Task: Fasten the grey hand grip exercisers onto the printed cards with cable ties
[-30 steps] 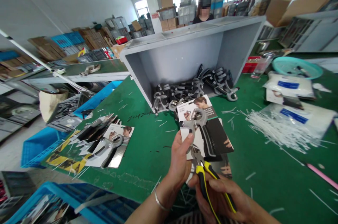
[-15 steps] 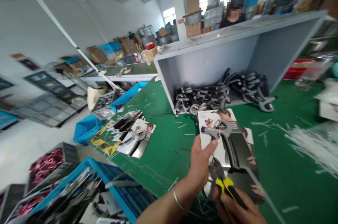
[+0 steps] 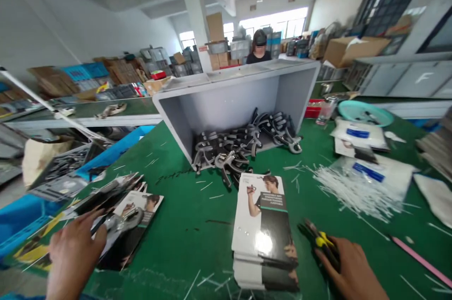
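My left hand (image 3: pixel 72 250) lies on the pile of carded hand grippers (image 3: pixel 120 210) at the left of the green table, fingers closed over the top one. My right hand (image 3: pixel 348 269) rests low on the table at the right, holding yellow-handled pliers (image 3: pixel 323 241) whose tip points away from me. Between the hands sits a stack of printed backing cards (image 3: pixel 263 229) with nothing mounted on the top card. Behind it a grey bin (image 3: pixel 233 97) lying on its side spills loose black hand grippers (image 3: pixel 240 142).
White cable ties (image 3: pixel 349 187) and plastic bags lie at the right with a teal bowl (image 3: pixel 365 112) behind. Blue crates (image 3: pixel 21 215) stand left of the table. A person (image 3: pixel 259 48) sits beyond the bin. A pink strip (image 3: pixel 420 257) lies at far right.
My left hand has carried the carded gripper from the middle to the pile at the left. My right hand with the pliers has dropped to the table at the right. The view swung.
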Tool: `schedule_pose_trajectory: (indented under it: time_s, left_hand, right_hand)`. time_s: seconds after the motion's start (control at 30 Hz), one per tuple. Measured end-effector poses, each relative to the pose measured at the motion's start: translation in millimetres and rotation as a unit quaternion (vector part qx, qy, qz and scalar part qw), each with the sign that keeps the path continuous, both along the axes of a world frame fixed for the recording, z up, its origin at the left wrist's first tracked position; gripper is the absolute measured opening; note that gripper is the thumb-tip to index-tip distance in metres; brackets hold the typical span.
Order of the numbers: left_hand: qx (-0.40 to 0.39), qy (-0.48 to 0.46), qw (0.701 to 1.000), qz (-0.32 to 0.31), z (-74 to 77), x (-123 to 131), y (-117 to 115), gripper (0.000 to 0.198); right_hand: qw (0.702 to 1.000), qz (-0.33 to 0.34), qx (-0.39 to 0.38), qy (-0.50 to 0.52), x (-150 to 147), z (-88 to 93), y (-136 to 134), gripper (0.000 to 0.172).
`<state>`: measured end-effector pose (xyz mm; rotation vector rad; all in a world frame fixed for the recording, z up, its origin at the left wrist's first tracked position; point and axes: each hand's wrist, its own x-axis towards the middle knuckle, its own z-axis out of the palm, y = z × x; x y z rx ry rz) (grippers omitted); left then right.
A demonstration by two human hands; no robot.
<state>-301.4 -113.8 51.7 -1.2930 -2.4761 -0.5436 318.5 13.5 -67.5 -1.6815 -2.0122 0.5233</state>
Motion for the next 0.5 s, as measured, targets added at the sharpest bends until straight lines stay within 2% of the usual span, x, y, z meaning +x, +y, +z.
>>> schedule_pose_trajectory:
  time_s: [0.03, 0.07, 0.1, 0.13, 0.2, 0.3, 0.4, 0.43, 0.5]
  left_hand:
    - [0.042, 0.005, 0.999, -0.018, 0.0, 17, 11, 0.040]
    - [0.054, -0.037, 0.996, -0.060, -1.1, 39, 28, 0.039]
    - [0.074, -0.105, 0.987, -0.100, -3.9, 64, 49, 0.040]
    - [0.060, -0.198, 0.969, -0.134, -8.4, 90, 73, 0.041]
    - [0.038, -0.362, 0.910, -0.200, -21.1, 141, 122, 0.043]
    - [-0.005, -0.487, 0.839, -0.240, -39.0, 201, 175, 0.046]
    - [-0.088, -0.532, 0.794, -0.283, -45.7, 230, 191, 0.049]
    - [-0.097, -0.535, 0.787, -0.291, -46.0, 234, 188, 0.049]
    - [-0.080, -0.526, 0.794, -0.294, -46.5, 238, 175, 0.051]
  right_hand:
    - [0.999, 0.017, 0.028, -0.020, -11, -4.2, 1, 0.056]
    - [0.998, 0.034, 0.048, -0.032, -22, -6.2, 2, 0.058]
    - [0.996, 0.051, 0.060, -0.038, -33, -6.0, 3, 0.059]
    - [0.995, 0.071, 0.066, -0.037, -43, -3.5, 5, 0.056]
    - [0.992, 0.110, 0.066, -0.017, -54, 6.0, 11, 0.046]
    - [0.992, 0.110, 0.058, 0.017, -42, 23.6, 30, 0.034]
    - [0.999, 0.034, 0.021, -0.009, -2, 36.6, 53, 0.031]
    - [1.000, 0.008, 0.009, -0.026, 13, 39.2, 61, 0.031]
    - [0.998, -0.028, -0.002, -0.056, 39, 41.6, 76, 0.029]
